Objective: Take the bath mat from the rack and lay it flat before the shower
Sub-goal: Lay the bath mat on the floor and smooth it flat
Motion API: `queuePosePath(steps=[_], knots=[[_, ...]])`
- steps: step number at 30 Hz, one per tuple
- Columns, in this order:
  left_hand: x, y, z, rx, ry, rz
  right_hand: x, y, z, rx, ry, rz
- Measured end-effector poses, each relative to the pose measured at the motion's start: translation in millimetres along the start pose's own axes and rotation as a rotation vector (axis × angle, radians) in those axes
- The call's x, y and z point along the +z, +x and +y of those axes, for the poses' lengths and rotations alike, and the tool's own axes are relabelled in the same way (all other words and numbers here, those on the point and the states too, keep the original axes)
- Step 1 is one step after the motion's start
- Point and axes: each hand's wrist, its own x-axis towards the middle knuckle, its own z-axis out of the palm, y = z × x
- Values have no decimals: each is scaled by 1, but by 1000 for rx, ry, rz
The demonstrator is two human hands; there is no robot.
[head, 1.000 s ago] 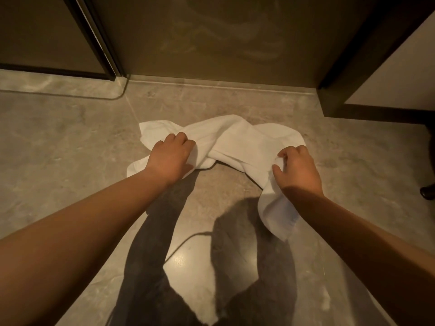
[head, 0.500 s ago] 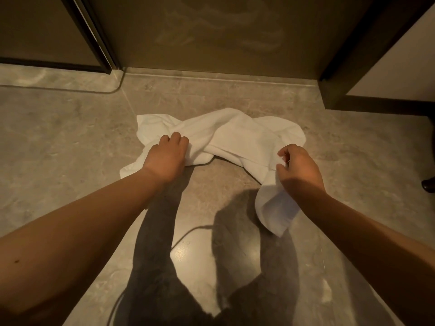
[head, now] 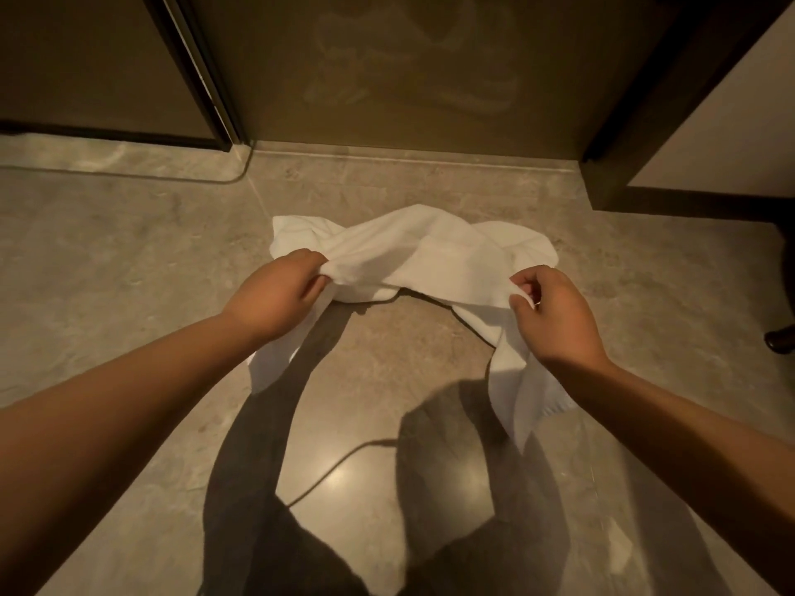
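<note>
The white bath mat (head: 430, 255) lies crumpled and partly twisted on the grey stone floor, just before the glass shower door (head: 408, 66). My left hand (head: 275, 296) pinches the mat's near edge on the left, with a loose corner hanging under the wrist. My right hand (head: 555, 314) grips the near edge on the right, and a long flap of mat droops below it toward me. The near edge is lifted off the floor between my hands; the far part rests on the tiles.
A raised stone threshold (head: 408, 154) runs under the shower door. A dark door frame (head: 202, 71) stands at the back left, a dark frame and pale wall panel (head: 731, 122) at the right. A dark object (head: 781, 339) sits at the right edge. Shadows cover the glossy floor near me.
Both hands have lifted the mat's near edge and moved apart, stretching the cloth between them. My left hand went from pressing on the mat to pinching its edge.
</note>
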Motion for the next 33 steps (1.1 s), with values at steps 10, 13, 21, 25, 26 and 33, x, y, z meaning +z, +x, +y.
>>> queuePosePath(steps=[10, 13, 21, 25, 26, 33], knots=[[-14, -55, -23, 77, 101, -187, -7, -49, 0, -149, -43, -259], [-8, -69, -25, 96, 133, -320, 3, -59, 0, -105, -100, -380], [1, -82, -31, 208, 297, -531, 15, -79, 4, -157, -111, -556], [5, -81, -24, 292, 474, -744, 15, -86, 12, -258, -211, -620], [7, -80, -22, 272, 500, -784, 15, -86, 14, -254, -252, -651], [20, -76, -9, 273, 499, -704, 17, -79, 22, -238, -305, -694]])
